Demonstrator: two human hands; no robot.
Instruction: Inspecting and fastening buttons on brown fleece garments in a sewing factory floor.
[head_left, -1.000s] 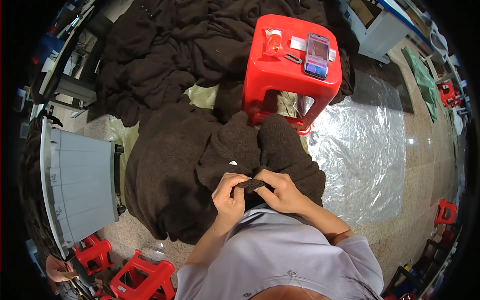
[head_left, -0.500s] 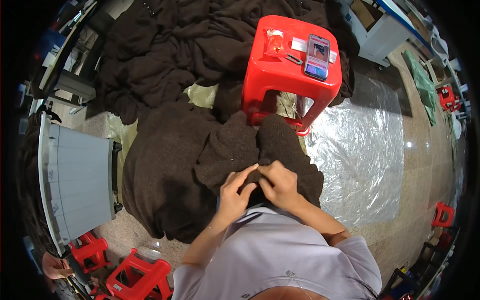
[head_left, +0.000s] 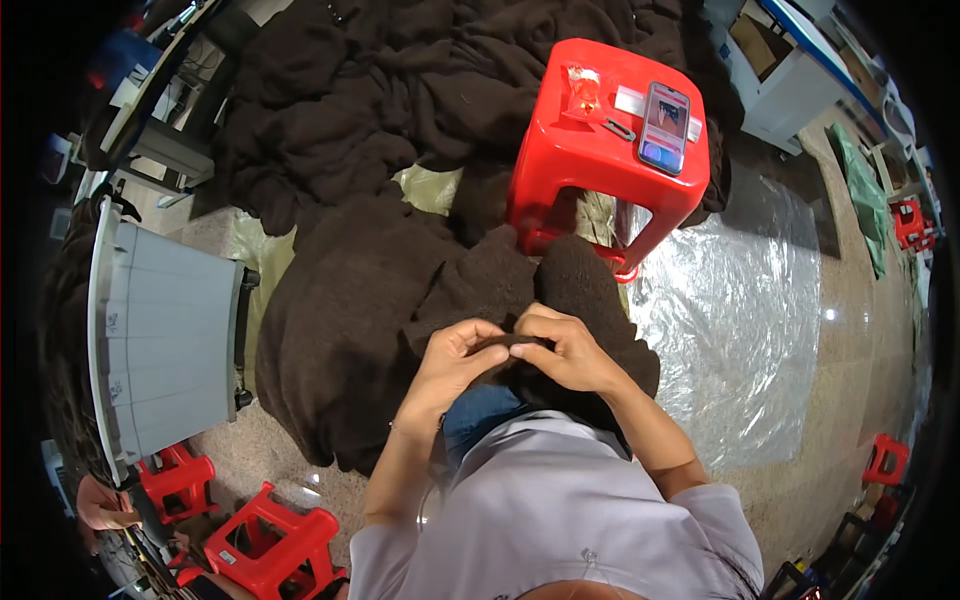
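A large dark brown knitted cloth (head_left: 350,310) lies heaped over my lap and spreads to the left. Its edge is pinched by my left hand (head_left: 450,362), thumb and fingers closed on it. Close beside, my right hand (head_left: 568,350) grips the same fold, its thumb meeting the left thumb. The fingertips are partly hidden by the cloth, and I cannot tell whether anything small is between them. In front stands a red plastic stool (head_left: 590,155) carrying a phone (head_left: 664,128) with a lit screen, small snips (head_left: 619,129) and a clear-and-red packet (head_left: 583,93).
More brown cloth (head_left: 400,80) is piled beyond my lap. A grey wheeled bin (head_left: 170,335) stands at the left, with red stools (head_left: 275,545) behind it. Clear plastic sheeting (head_left: 730,340) covers the floor at the right. Part of another person (head_left: 105,505) shows at the far lower left.
Both hands have turned, so the thumbs now lie along a raised fold of the cloth. The view has shifted slightly, moving the stool and bin rightward in the picture.
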